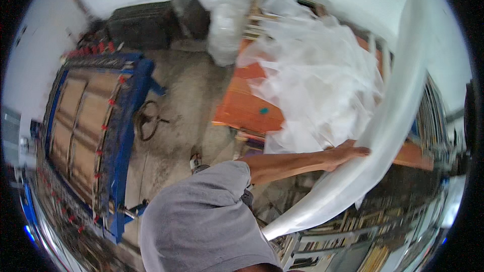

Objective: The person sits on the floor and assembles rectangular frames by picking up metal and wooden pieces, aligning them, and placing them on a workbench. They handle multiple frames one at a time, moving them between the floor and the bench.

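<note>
A long roll of translucent white plastic film (390, 121) slants from close by my torso up to the far right. My left arm reaches across to the right, and my left hand (347, 155) is closed on the near side of the roll, about midway along it. Crumpled sheets of the same whitish film (322, 78) lie heaped just beyond that hand, over a stack of orange boards (244, 103). My right hand is out of sight; only a bit of skin shows beneath the grey sleeve at the bottom edge.
On the left stands a blue-framed press or clamping table (128, 141) holding brown panels (85, 106) with red clamps. A coiled hose (147, 121) lies on the concrete floor (181, 90). At the lower right are racks of boards (348, 229). A plastic-wrapped bundle (225, 32) stands at the back.
</note>
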{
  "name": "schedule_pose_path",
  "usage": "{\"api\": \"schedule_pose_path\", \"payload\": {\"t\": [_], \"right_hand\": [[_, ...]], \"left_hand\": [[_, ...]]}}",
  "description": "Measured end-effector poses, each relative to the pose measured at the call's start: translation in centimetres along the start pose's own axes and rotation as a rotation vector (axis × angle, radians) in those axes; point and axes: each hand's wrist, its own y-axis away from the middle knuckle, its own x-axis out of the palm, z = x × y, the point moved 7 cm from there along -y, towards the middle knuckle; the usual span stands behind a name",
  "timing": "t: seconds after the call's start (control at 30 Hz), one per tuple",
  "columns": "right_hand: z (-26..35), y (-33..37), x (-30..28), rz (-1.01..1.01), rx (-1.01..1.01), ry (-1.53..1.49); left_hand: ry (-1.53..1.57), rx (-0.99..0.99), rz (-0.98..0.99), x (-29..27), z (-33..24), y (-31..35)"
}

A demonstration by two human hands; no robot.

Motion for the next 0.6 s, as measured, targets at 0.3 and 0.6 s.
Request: {"api": "schedule_pose_path", "payload": {"t": [0.3, 0.6], "right_hand": [[20.7, -8.6, 23.9, 0.461, -0.511, 0.062], [47.8, -14.3, 43.5, 0.880, -0.871, 0.017]], "left_hand": [[-0.280, 0.664, 0.034, -12.7, -31.5, 31.1], [-0.551, 1.017, -0.637, -28.6, -46.2, 53.9]]}}
